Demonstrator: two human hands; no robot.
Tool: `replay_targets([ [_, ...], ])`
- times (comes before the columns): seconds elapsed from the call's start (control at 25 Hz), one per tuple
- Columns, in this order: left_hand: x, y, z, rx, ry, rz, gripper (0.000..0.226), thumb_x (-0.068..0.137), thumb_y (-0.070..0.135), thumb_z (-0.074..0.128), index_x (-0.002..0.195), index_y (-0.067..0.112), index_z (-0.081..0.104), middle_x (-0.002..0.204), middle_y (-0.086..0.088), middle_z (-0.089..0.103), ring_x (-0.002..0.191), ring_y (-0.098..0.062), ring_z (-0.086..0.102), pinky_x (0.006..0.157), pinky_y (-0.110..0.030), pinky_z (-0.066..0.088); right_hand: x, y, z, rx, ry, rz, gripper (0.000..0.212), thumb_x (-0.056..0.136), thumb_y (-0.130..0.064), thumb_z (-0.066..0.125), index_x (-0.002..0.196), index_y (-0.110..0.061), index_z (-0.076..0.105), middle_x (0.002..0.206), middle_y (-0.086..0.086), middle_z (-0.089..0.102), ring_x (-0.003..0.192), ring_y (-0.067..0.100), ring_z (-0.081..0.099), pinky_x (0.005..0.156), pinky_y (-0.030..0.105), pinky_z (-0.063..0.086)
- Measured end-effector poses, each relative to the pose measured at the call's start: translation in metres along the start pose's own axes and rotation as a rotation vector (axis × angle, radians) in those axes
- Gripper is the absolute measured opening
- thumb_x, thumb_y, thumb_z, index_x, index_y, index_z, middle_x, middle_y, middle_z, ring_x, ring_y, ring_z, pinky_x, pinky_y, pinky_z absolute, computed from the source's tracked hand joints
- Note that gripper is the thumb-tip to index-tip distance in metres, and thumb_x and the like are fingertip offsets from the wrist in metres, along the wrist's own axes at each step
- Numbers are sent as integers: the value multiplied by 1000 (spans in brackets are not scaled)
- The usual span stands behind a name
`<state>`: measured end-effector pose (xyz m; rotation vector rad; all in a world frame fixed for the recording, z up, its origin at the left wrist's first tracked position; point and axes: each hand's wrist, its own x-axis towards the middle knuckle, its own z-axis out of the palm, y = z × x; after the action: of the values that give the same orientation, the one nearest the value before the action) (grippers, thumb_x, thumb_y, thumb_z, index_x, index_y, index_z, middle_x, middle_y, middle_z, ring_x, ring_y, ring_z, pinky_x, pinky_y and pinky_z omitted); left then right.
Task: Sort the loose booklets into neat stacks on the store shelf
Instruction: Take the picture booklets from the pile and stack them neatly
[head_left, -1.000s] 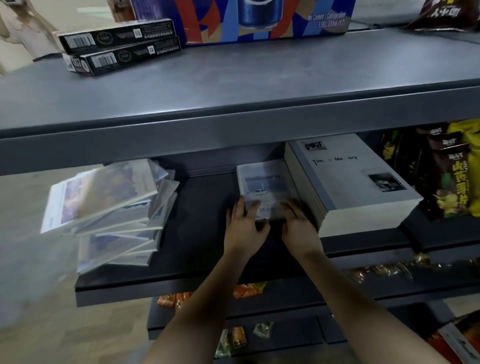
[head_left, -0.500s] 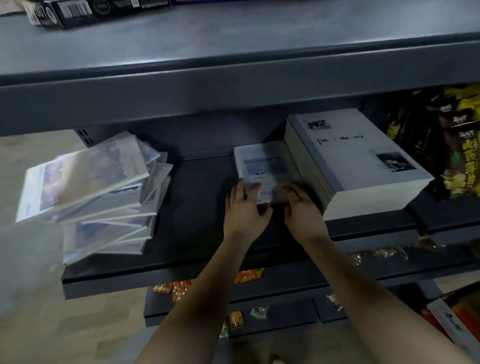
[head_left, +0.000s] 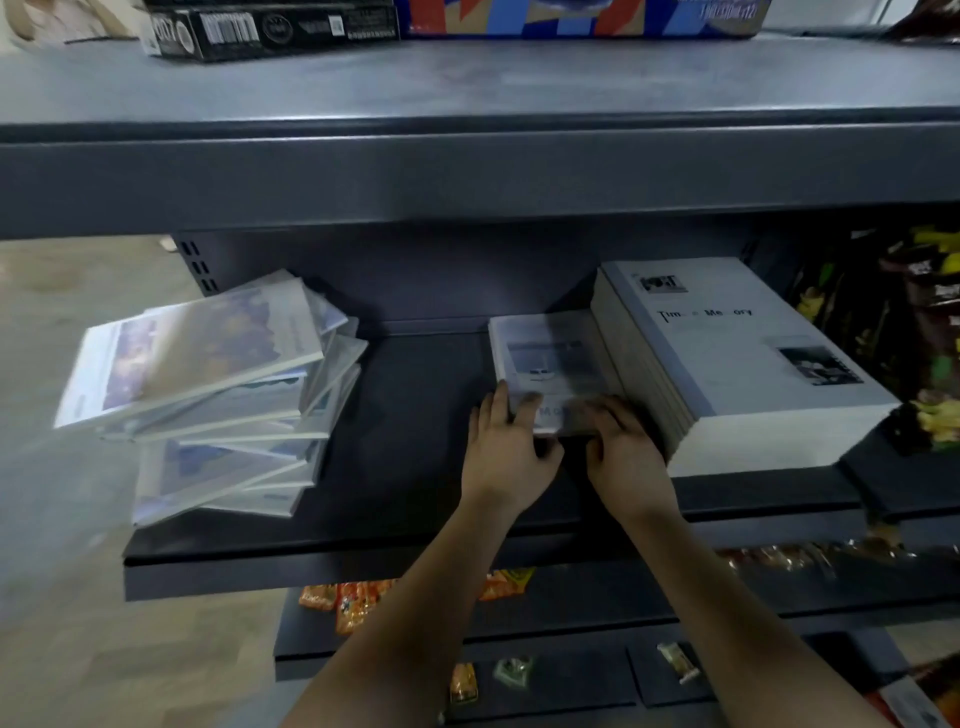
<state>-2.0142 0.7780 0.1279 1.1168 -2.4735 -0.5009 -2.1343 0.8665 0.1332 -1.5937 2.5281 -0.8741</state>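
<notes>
1. Dark grey metal store shelf (head_left: 415, 493) fills the frame, seen from above, with a second shelf overhanging it across the top.
2. Centre frame: my left hand (head_left: 506, 457) and right hand (head_left: 626, 457) sit side by side, not touching. Each grips the near edge of a small stack (head_left: 550, 358) of booklets, fingers on its cover. Blur hides exactly how the thumbs hold.
3. That small stack lies flat, its right side against a tall neat stack (head_left: 753, 364) at right of frame.
4. To do this step well, I judge: grip evenly with both hands, slide the whole stack rather than only its top booklet, and square its front edge with the tall stack beside it.
5. Left of frame: a loose pile (head_left: 218, 395), fanned and tilted, overhangs the shelf's left end. It is not yet sorted.
6. Count: three booklet groups, namely one loose pile, one small stack and one tall stack. The loose pile shows roughly seven or eight booklets; I cannot count exactly. Snack packets (head_left: 930, 332) at far right are too dark to count.
</notes>
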Motion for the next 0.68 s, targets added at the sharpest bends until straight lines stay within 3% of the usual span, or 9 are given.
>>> replay_targets([
  [0.12, 0, -1, 2, -1, -6, 1, 62, 87, 43, 52, 143, 30, 29, 156, -8, 10, 144, -28, 10, 119, -44, 9, 0, 0, 1, 24, 19, -25, 51, 88, 4, 44, 133, -19, 49, 143, 4, 39, 124, 23, 46, 94, 28, 41],
  [0.32, 2, 0, 0, 8, -38, 0, 63, 88, 44, 50, 144, 30, 26, 157, -10, 7, 144, -29, 9, 119, -44, 8, 1, 0, 0, -3, 8, -13, 48, 88, 3, 46, 134, -13, 48, 144, 8, 39, 124, 27, 48, 94, 34, 44],
  [0.48, -7, 0, -10, -46, -154, -15, 59, 91, 36, 49, 145, 29, 27, 158, -10, 4, 145, -29, 6, 119, -42, 8, 5, -7, -5, -125, -72, 46, 46, 89, 0, 43, 133, -12, 49, 141, 9, 44, 123, 28, 48, 93, 36, 45],
  [0.6, -22, -10, -37, -28, -51, 165, 40, 89, 23, 48, 128, 18, 55, 147, -8, 36, 134, -31, 35, 111, -44, 31, 13, -31, -15, -250, -114, 52, 38, 89, -13, 42, 123, -18, 58, 126, 10, 58, 112, 32, 53, 83, 36, 48],
  [0.68, -29, -17, -62, 46, 97, 313, 35, 84, 21, 43, 109, 13, 67, 130, -9, 55, 116, -33, 52, 105, -48, 39, 15, -60, -15, -236, -123, -45, 39, 91, -19, 45, 129, -20, 54, 133, 9, 53, 119, 33, 47, 91, 37, 42],
])
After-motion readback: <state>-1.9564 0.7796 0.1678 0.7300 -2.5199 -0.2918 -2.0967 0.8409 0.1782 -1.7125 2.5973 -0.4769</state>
